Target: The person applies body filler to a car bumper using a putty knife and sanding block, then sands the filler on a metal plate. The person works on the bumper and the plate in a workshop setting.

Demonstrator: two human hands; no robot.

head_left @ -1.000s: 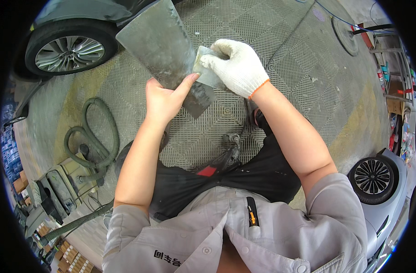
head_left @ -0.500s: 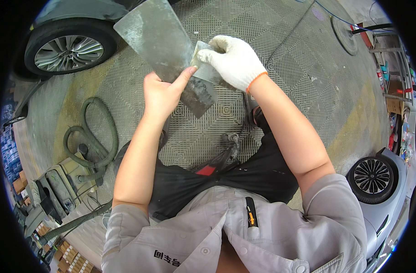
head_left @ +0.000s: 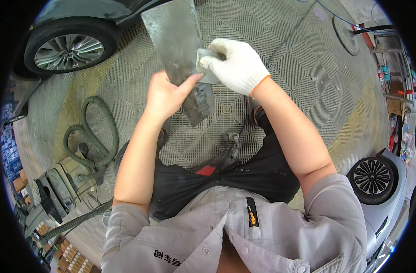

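Observation:
My bare left hand (head_left: 166,94) grips a long, flat grey metal plate (head_left: 175,38) with scuffs and pale smears, its thumb lying across the face. The plate stretches up and away from me, and its dark near end sticks out below the hand. In a white knitted glove, my right hand (head_left: 239,63) pinches a smaller thin grey scraper (head_left: 212,78) against the plate's right side. The scraper's inner edge lies next to my left thumb tip. Part of it is hidden by the gloved fingers.
A car wheel (head_left: 69,51) stands at the upper left, and another car's wheel (head_left: 372,179) at the right. A green hose (head_left: 113,132) loops beside a boxy machine (head_left: 64,184) at the left. Patterned grating (head_left: 299,113) covers the floor. A metal rack (head_left: 390,68) is far right.
The long plate has turned clockwise, its far end swinging to the right. My left hand has shifted slightly right and nearer. The gloved hand still pinches the scraper, moved slightly right.

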